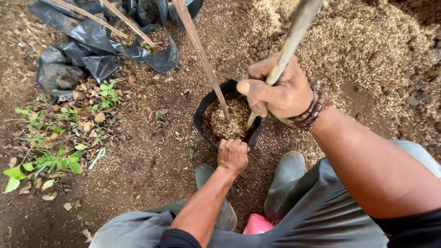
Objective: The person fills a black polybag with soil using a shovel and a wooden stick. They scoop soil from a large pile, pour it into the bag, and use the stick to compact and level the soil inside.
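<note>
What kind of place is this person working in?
Probably an outdoor plant nursery or garden plot. There is bare soil underfoot, a heap of husk-like mulch, a black grow bag holding a thin stem, and more black bags lying beside green weeds.

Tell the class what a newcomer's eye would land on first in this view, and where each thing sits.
At the centre, a black grow bag filled with husk mix holds a thin upright stem. The right hand grips a wooden stick poking into the bag, while the left hand grasps its near rim. A large husk pile fills the upper right.
</note>
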